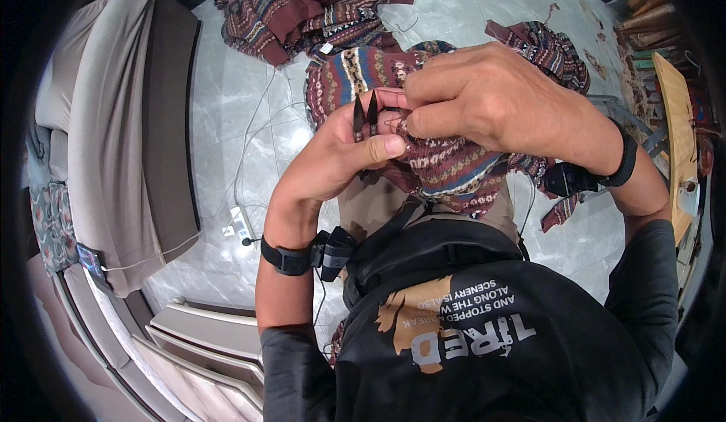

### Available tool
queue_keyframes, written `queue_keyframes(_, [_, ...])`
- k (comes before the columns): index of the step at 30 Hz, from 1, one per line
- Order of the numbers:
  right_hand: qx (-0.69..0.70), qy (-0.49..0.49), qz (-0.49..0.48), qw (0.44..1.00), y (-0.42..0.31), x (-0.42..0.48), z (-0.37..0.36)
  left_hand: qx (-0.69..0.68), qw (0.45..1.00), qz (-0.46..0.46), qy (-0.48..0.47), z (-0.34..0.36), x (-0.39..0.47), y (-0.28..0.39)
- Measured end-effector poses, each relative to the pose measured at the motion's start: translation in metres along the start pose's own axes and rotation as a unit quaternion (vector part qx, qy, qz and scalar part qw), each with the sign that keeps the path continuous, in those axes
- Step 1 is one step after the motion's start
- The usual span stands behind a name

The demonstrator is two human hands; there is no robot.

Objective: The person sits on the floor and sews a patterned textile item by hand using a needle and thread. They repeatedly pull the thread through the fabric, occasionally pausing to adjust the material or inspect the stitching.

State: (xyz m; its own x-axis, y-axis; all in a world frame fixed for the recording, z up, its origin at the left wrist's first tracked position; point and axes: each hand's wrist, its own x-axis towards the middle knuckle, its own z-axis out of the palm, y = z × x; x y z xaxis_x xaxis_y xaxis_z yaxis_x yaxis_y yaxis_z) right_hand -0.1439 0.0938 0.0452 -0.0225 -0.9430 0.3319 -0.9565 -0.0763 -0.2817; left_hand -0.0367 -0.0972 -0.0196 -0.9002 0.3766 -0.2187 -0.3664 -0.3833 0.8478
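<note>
A patterned maroon knit garment [459, 175] lies bunched over my lap, with stripes of blue, white and tan. My left hand [340, 144] grips its edge between thumb and fingers. Tucked in that same hand is a pair of dark thread snips [364, 117], its two pointed blades upward and apart. My right hand [482, 96] is pinched at the same edge, close to the left fingertips. A thin dark loop of yarn [391, 122] shows between the hands. The right fingertips partly cover the knit, so what exactly they pinch is hidden.
More matching knitwear [306, 13] is heaped on the tiled floor ahead, with another piece [547, 53] at right. A cable runs to a power strip [241, 226]. A covered sofa [119, 127] stands left, a wooden board [675, 138] right.
</note>
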Motion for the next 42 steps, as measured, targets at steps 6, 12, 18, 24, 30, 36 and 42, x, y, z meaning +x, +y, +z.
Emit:
queue_keyframes(6, [0.011,-0.017,-0.005,1.000,-0.001,0.002,-0.001,0.007,1.000,0.001,0.004,-0.001,0.000,-0.001])
queue_keyframes(12, [0.012,-0.059,-0.030,0.998,-0.001,0.008,-0.002,0.021,1.000,-0.001,-0.001,-0.004,0.001,-0.003])
queue_keyframes(18, [0.013,-0.037,-0.066,0.997,0.003,0.008,0.002,0.029,1.000,0.005,-0.002,-0.005,0.005,-0.007])
queue_keyframes(24, [0.000,-0.070,-0.072,0.995,0.004,0.009,-0.003,0.006,1.000,0.024,0.011,-0.001,0.005,-0.009])
queue_keyframes(30, [0.013,-0.061,-0.062,0.996,0.010,0.004,0.003,0.004,0.999,0.037,0.015,0.000,0.008,-0.013])
queue_keyframes(36, [0.010,-0.090,-0.069,0.993,-0.004,0.002,-0.007,-0.014,0.997,0.071,0.026,0.003,0.008,-0.020])
queue_keyframes(42, [-0.072,-0.035,-0.114,0.990,-0.012,-0.014,0.007,-0.118,0.986,0.085,0.081,0.023,0.005,-0.028])
